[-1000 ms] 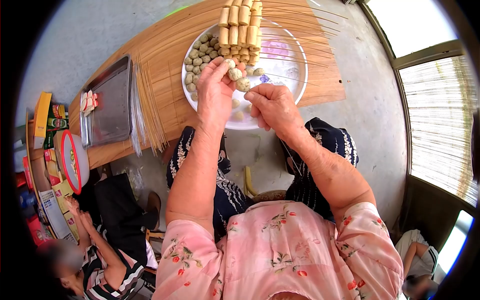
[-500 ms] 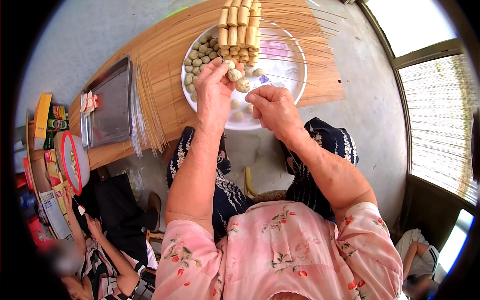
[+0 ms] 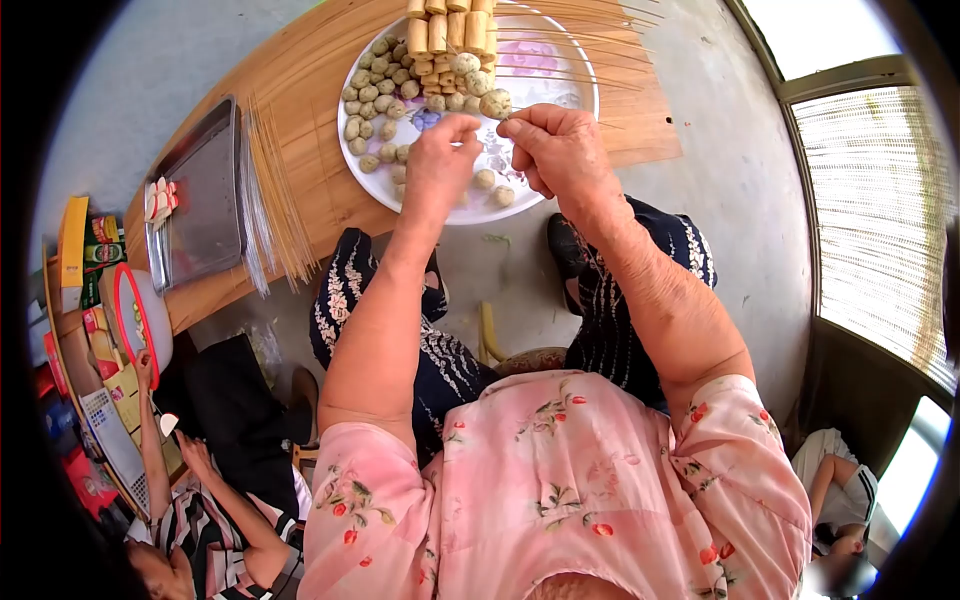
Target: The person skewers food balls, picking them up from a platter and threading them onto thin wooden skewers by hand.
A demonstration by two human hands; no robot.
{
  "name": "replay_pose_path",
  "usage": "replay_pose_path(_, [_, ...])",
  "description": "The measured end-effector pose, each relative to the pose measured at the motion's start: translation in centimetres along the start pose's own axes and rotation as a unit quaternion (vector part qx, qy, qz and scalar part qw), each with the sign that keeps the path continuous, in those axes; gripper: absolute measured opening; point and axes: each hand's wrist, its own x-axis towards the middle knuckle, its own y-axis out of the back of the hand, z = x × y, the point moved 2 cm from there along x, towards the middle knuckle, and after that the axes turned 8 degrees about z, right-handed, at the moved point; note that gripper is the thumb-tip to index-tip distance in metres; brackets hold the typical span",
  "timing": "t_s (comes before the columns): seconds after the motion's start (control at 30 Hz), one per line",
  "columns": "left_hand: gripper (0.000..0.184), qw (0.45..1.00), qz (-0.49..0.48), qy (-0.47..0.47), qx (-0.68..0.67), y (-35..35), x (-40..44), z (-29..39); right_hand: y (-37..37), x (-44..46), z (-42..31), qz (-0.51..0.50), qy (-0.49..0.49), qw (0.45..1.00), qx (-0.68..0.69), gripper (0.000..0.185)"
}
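Bright daylight is pouring through the window [image 3: 884, 225] at right, washing its panes white and laying glare on the metal tray [image 3: 203, 195]. The wide lens is bending straight edges and fading into black corners; the centre is staying fairly sharp.

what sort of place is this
Probably a home or small workshop kitchen: balls on a round tray, bundled skewers, and packaged goods on a shelf.

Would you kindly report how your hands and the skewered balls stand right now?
Right hand holding skewered balls by near end; left hand off them, fingers partly curled; stacked cylinders close beyond.
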Motion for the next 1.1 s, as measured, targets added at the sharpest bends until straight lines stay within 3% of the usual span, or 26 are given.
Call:
replay_pose_path(0.07, [0.021, 0.954, -0.019, -0.154, 0.256, -1.2, -1.3, 0.1, 0.2, -0.1, -0.1, 0.004, -0.004, 1.0, 0.008, 0.018])
replay_pose_path(0.17, [0.017, 0.925, -0.077, -0.189, 0.32, -2.6, -1.9, -1.4, 0.3, -0.1, -0.3, 0.004, -0.002, 1.0, 0.019, 0.018])
replay_pose_path(0.3, [0.017, 0.928, -0.066, -0.205, 0.304, -2.8, -1.5, -2.0, 0.6, -0.1, -0.3, 0.011, -0.011, 1.0, 0.023, 0.018])
replay_pose_path(0.4, [0.031, 0.992, -0.017, 0.032, 0.119, -1.8, 0.6, -1.9, 1.0, -0.2, -0.4, 0.004, -0.024, 0.998, 0.058, 0.017])
replay_pose_path(0.43, [0.031, 0.99, -0.032, 0.123, -0.069, -1.0, 0.8, -1.5, 1.2, -0.3, -0.5, -0.002, -0.025, 0.998, 0.065, 0.017])
replay_pose_path(0.5, [0.029, 0.915, 0.0, 0.165, -0.368, 0.1, 0.9, -0.7, 1.5, -0.5, -0.7, -0.016, -0.029, 0.997, 0.068, 0.017])
replay_pose_path(0.6, [0.028, 0.851, 0.047, 0.161, -0.498, 1.4, 1.6, 0.1, 1.4, -1.2, -1.2, -0.031, -0.035, 0.998, 0.042, 0.017])
replay_pose_path(0.7, [0.027, 0.805, 0.064, 0.159, -0.568, 2.5, 2.3, -0.3, 0.8, -1.6, -1.3, -0.036, -0.033, 0.999, 0.012, 0.017])
replay_pose_path(0.87, [0.028, 0.792, 0.117, 0.151, -0.579, 4.5, 2.8, 0.1, 0.3, -2.0, -1.3, -0.06, -0.001, 0.995, -0.079, 0.017])
replay_pose_path(1.1, [0.026, 0.797, 0.106, 0.138, -0.579, 5.3, 3.3, 0.0, 0.1, -2.0, -0.9, -0.095, 0.035, 0.988, -0.113, 0.017])
